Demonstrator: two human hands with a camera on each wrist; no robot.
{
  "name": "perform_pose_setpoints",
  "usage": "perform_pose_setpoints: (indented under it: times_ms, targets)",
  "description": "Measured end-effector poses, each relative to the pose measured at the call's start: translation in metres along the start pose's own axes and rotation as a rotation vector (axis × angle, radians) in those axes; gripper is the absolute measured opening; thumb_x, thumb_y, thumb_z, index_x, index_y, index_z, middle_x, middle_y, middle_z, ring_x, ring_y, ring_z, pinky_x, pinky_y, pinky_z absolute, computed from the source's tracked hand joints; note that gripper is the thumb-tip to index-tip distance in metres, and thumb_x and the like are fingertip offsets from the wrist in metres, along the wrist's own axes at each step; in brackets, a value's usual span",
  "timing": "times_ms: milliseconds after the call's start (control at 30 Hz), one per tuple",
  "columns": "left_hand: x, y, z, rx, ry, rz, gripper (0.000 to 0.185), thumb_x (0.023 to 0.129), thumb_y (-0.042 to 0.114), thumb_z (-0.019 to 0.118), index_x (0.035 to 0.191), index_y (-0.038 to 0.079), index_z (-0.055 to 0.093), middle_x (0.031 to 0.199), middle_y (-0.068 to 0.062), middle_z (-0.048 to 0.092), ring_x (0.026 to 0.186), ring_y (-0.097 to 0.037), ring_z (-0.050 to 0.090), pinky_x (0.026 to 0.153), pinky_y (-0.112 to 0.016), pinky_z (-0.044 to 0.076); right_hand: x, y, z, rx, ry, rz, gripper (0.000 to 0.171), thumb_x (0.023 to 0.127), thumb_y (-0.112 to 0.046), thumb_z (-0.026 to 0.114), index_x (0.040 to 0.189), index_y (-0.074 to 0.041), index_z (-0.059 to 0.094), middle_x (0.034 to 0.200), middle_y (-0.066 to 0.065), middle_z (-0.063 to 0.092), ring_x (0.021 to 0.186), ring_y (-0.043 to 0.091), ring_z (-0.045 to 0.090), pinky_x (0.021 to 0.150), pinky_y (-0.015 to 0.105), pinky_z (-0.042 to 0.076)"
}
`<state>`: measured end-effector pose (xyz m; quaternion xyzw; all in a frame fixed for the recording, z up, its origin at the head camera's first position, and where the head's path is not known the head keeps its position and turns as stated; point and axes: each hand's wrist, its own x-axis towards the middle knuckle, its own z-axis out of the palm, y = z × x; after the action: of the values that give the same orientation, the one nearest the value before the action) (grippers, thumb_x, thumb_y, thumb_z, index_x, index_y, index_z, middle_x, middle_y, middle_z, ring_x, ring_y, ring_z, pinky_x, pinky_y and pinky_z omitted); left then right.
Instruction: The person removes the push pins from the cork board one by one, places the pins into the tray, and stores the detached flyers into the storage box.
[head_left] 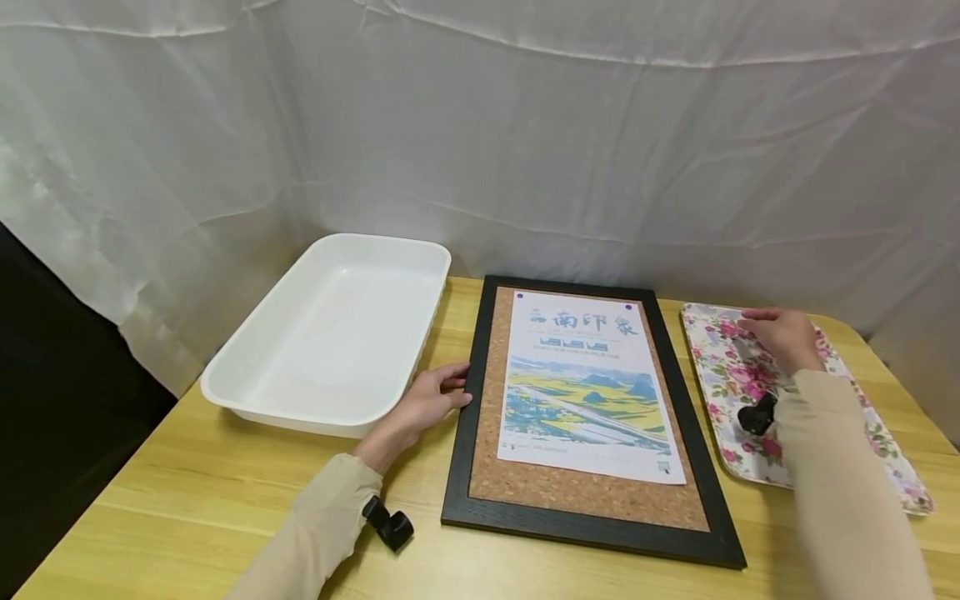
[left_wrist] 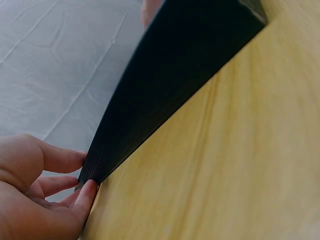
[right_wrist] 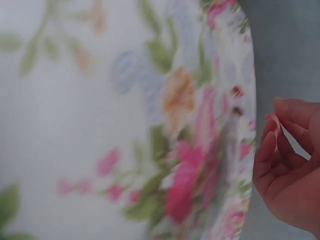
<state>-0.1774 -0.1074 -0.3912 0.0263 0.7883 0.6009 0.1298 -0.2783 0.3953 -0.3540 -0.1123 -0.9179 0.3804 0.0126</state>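
A black-framed corkboard [head_left: 592, 500] lies on the table with a printed landscape poster [head_left: 592, 392] on it. Two small purple round pins [head_left: 628, 307] sit at the poster's top corners. My left hand [head_left: 427, 404] grips the frame's left edge; in the left wrist view the thumb and fingers [left_wrist: 67, 160] meet the black frame [left_wrist: 150, 85]. Over the far end of the floral tray [head_left: 738, 375] is my right hand [head_left: 787, 337]. Its fingers [right_wrist: 270, 145] are bent with the tips close together; whether something small is between them is unclear. Two tiny dark-red spots [right_wrist: 237, 91] show on the tray's rim.
To the left of the corkboard stands a deep white plastic basin [head_left: 322, 333], close to my left forearm. A grey curtain [head_left: 525, 150] hangs behind the wooden table [head_left: 217, 492]. Each wrist wears a black camera mount [head_left: 390, 525].
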Motion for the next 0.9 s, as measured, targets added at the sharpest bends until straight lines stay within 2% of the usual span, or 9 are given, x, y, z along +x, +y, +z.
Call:
perform_pose_setpoints:
  times_ms: [33, 133, 233, 333, 433, 533, 667, 900]
  targets:
    - [0.000, 0.000, 0.000, 0.001, 0.001, 0.000, 0.056, 0.093, -0.001, 0.060, 0.146, 0.001, 0.041, 0.130, -0.018, 0.053, 0.121, -0.032, 0.050, 0.095, -0.040, 0.047, 0.000, -0.004, 0.000, -0.006, -0.005, -0.035, 0.053, 0.100, -0.034, 0.051, 0.129, 0.011, 0.051, 0.123, 0.029, 0.050, 0.100, 0.033, 0.051, 0.071, 0.033, 0.046]
    - [0.000, 0.000, -0.001, 0.001, 0.004, -0.001, 0.056, 0.093, -0.001, 0.060, 0.146, 0.001, 0.041, 0.130, -0.018, 0.053, 0.121, -0.032, 0.050, 0.095, -0.039, 0.047, 0.004, -0.019, 0.003, -0.022, -0.012, -0.126, 0.051, 0.099, -0.031, 0.053, 0.127, 0.012, 0.053, 0.117, 0.028, 0.056, 0.094, 0.024, 0.057, 0.073, 0.032, 0.050]
    - [0.001, 0.000, -0.001, 0.004, 0.010, -0.002, 0.056, 0.093, -0.001, 0.060, 0.146, 0.002, 0.041, 0.130, -0.018, 0.053, 0.121, -0.031, 0.050, 0.094, -0.039, 0.047, 0.007, -0.036, 0.008, -0.018, -0.049, -0.181, 0.050, 0.099, -0.028, 0.054, 0.127, 0.013, 0.053, 0.115, 0.027, 0.058, 0.092, 0.020, 0.059, 0.072, 0.028, 0.053]
    - [0.001, -0.001, -0.001, 0.017, 0.010, 0.004, 0.055, 0.093, -0.001, 0.059, 0.146, 0.002, 0.042, 0.130, -0.017, 0.053, 0.121, -0.031, 0.049, 0.094, -0.039, 0.047, 0.006, -0.050, 0.014, -0.017, -0.105, -0.201, 0.053, 0.099, -0.032, 0.054, 0.130, 0.011, 0.051, 0.120, 0.030, 0.055, 0.100, 0.030, 0.057, 0.074, 0.029, 0.052]
    - [0.000, -0.001, 0.000, 0.023, 0.009, 0.004, 0.055, 0.093, 0.000, 0.059, 0.146, 0.002, 0.042, 0.130, -0.017, 0.054, 0.121, -0.031, 0.049, 0.094, -0.040, 0.047, 0.005, -0.063, 0.022, -0.006, -0.148, -0.219, 0.054, 0.100, -0.033, 0.053, 0.132, 0.010, 0.050, 0.124, 0.031, 0.052, 0.108, 0.040, 0.052, 0.080, 0.037, 0.051]
    - [0.001, -0.002, 0.000, 0.020, 0.008, 0.004, 0.055, 0.094, 0.000, 0.059, 0.146, 0.002, 0.042, 0.130, -0.017, 0.053, 0.122, -0.031, 0.048, 0.094, -0.040, 0.047, 0.005, -0.072, 0.031, 0.006, -0.165, -0.245, 0.052, 0.100, -0.032, 0.053, 0.131, 0.010, 0.051, 0.124, 0.031, 0.051, 0.109, 0.041, 0.052, 0.086, 0.044, 0.048]
    - [0.002, -0.002, -0.001, 0.018, 0.007, 0.006, 0.055, 0.094, -0.001, 0.059, 0.146, 0.002, 0.042, 0.130, -0.017, 0.053, 0.121, -0.031, 0.049, 0.095, -0.040, 0.047, 0.008, -0.080, 0.044, 0.042, -0.164, -0.249, 0.049, 0.099, -0.030, 0.055, 0.128, 0.010, 0.054, 0.122, 0.028, 0.053, 0.106, 0.039, 0.052, 0.088, 0.047, 0.047]
    - [0.001, -0.002, -0.001, 0.019, 0.006, 0.008, 0.055, 0.093, -0.001, 0.060, 0.146, 0.002, 0.042, 0.130, -0.017, 0.054, 0.121, -0.032, 0.049, 0.095, -0.041, 0.047, 0.018, -0.080, 0.066, 0.126, -0.134, -0.149, 0.042, 0.095, -0.031, 0.063, 0.119, 0.003, 0.063, 0.110, 0.014, 0.059, 0.092, 0.024, 0.055, 0.076, 0.037, 0.048]
